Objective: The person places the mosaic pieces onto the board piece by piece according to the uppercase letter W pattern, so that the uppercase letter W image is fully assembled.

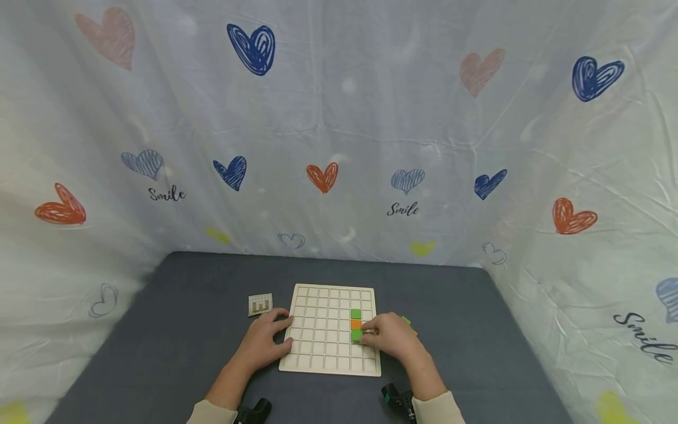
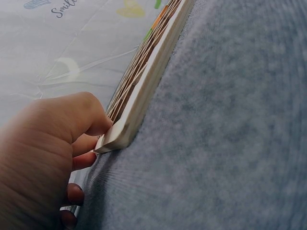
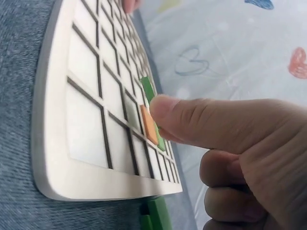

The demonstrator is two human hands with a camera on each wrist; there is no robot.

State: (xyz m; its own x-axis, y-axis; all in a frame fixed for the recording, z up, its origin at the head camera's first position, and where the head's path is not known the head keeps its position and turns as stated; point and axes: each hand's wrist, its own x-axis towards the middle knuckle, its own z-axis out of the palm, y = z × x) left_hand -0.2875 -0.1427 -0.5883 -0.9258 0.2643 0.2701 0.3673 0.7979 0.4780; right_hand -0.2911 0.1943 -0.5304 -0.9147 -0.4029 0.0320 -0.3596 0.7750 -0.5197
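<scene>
A pale wooden grid board (image 1: 318,353) lies on the dark cloth. At its left edge my left hand (image 1: 265,338) grips the rim, thumb and forefinger spread apart along it. Toward the board's right side, a green tile (image 1: 356,314), an orange tile (image 1: 356,324) and a nearer green tile (image 1: 356,336) form a column. My right hand (image 1: 393,337) reaches in from the right, pinching at the nearer green tile beside the orange one. In the right wrist view, the thumb (image 3: 168,108) covers part of the tiles and hides the forefinger; the other fingers are curled.
More green pieces (image 3: 159,213) lie beyond the board's right edge, partly behind my right hand. A small printed card (image 1: 260,304) lies by the board's upper left. Behind the dark table (image 1: 212,282) hangs a pale curtain (image 1: 349,106) with hearts.
</scene>
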